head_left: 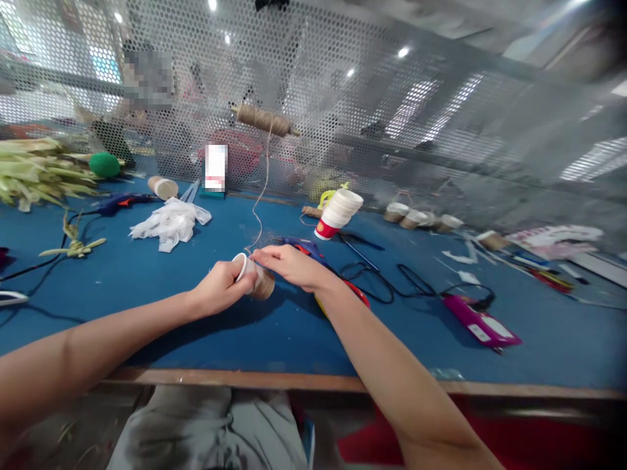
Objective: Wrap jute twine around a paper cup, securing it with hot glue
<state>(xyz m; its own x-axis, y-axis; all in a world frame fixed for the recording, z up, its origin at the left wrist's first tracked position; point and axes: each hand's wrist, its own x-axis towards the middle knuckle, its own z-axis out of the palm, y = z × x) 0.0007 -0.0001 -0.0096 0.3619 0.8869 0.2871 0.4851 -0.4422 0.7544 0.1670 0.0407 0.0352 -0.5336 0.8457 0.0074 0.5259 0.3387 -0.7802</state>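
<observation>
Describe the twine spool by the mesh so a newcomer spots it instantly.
Look at the perforated panel behind the blue table. Against it, raised off the table, a brown twine spool sits on a stick. Only this one trails a strand down to the held cup.

In the grip, the cup (pixel 263 286) shows a smooth, matt paper rim and a rough, fibrous brown wall. Above the grip, the twine (pixel 264 121) looks equally coarse; behind, the screen (pixel 337 85) is perforated metal with a dull sheen. Beneath, the table (pixel 294 346) is matt blue, its edge (pixel 235 377) wood-like. Right of the grip, smooth paper cups (pixel 339 214); farther right, a glossy plastic case (pixel 482 323).
</observation>
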